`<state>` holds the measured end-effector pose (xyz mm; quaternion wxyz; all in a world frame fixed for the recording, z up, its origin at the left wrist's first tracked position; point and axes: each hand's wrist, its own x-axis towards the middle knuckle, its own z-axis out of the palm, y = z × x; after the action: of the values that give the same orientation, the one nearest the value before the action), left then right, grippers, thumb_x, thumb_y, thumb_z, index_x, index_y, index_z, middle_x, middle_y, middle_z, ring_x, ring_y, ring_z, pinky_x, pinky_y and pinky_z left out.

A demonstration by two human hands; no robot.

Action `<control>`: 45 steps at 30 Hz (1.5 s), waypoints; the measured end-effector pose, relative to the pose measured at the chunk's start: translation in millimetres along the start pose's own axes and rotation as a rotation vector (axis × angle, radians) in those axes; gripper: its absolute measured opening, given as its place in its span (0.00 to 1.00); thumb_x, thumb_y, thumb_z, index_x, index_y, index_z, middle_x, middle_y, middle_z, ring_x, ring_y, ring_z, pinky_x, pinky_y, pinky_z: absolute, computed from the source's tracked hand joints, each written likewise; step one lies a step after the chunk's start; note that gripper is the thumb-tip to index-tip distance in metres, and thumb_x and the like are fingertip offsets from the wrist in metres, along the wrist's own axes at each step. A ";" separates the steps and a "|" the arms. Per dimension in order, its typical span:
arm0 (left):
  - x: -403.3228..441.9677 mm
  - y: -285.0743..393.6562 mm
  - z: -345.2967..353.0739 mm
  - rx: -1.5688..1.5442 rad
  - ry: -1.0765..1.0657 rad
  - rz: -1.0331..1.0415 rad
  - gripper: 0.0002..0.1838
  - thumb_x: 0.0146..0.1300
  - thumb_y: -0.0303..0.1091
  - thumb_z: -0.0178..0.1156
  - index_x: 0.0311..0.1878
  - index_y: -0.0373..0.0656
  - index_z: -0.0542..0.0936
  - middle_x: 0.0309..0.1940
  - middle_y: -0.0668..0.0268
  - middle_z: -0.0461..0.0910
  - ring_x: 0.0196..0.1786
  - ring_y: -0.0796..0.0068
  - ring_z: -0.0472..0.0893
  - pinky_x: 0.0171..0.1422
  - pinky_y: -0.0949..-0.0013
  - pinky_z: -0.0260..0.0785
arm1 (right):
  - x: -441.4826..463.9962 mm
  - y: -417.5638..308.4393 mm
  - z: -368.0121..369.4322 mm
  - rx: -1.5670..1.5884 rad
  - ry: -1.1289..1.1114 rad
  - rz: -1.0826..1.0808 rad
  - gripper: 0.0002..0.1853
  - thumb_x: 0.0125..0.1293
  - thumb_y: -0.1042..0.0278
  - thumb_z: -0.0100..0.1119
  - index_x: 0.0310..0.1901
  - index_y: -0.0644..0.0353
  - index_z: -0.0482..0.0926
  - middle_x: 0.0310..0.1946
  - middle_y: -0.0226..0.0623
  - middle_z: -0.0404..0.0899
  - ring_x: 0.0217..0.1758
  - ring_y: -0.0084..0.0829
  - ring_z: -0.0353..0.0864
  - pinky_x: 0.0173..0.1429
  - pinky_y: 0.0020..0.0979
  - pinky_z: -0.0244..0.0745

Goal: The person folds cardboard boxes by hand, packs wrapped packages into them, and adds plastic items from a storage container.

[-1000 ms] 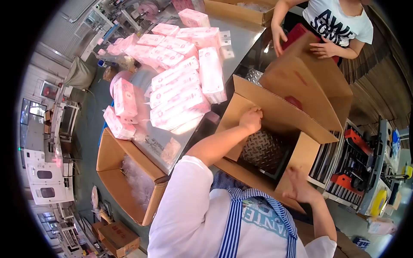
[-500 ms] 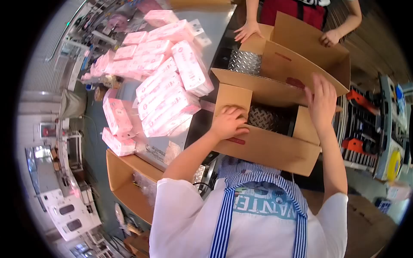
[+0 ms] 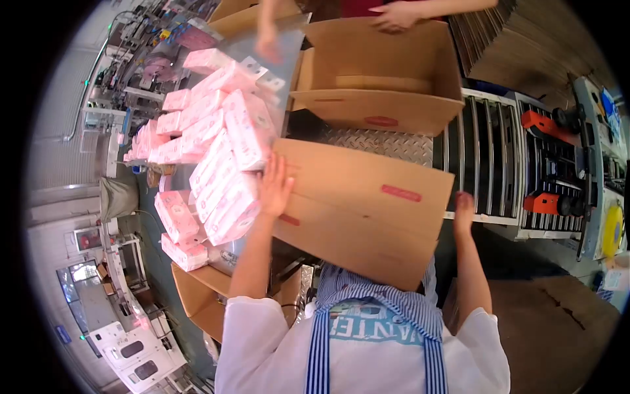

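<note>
A brown cardboard box (image 3: 361, 207) lies in front of my chest, a closed side facing up with red printed marks. My left hand (image 3: 275, 186) rests on its left end with fingers spread, beside the pink packs. Just off the box's right end is my right hand (image 3: 464, 207), seen edge-on, its fingers partly hidden. Many pink-and-white packs (image 3: 226, 190) are piled on the metal table at the left. A second box (image 3: 387, 98) stands open beyond mine, near a co-worker's hand (image 3: 397, 16). The co-worker's other hand (image 3: 267, 43) is blurred over the table.
Diamond-patterned metal plate (image 3: 387, 146) shows between the two boxes. To the right is a roller conveyor (image 3: 489, 157) with red-orange parts (image 3: 548, 203) beyond it. An open carton (image 3: 203, 292) sits below the table at lower left. Stacked cardboard (image 3: 545, 49) stands at upper right.
The near box has turned over, from its open side up to a closed side up. My right hand has moved down to its right end. The co-worker's box is now upright and open.
</note>
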<state>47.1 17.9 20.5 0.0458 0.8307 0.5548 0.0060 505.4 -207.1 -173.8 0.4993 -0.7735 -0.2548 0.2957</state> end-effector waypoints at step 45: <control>-66.5 9.1 77.6 -0.532 -0.125 -0.493 0.22 0.57 0.43 0.62 0.49 0.37 0.75 0.49 0.52 0.76 0.53 0.55 0.76 0.54 0.60 0.70 | -30.8 -112.6 -154.8 -0.311 -0.275 0.078 0.16 0.61 0.73 0.55 0.50 0.71 0.71 0.44 0.42 0.79 0.44 0.36 0.77 0.51 0.32 0.69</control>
<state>34.7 -52.3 -53.3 0.2939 0.6300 0.7134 0.0882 583.1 -282.7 -13.0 0.3226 -0.8029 -0.3330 0.3747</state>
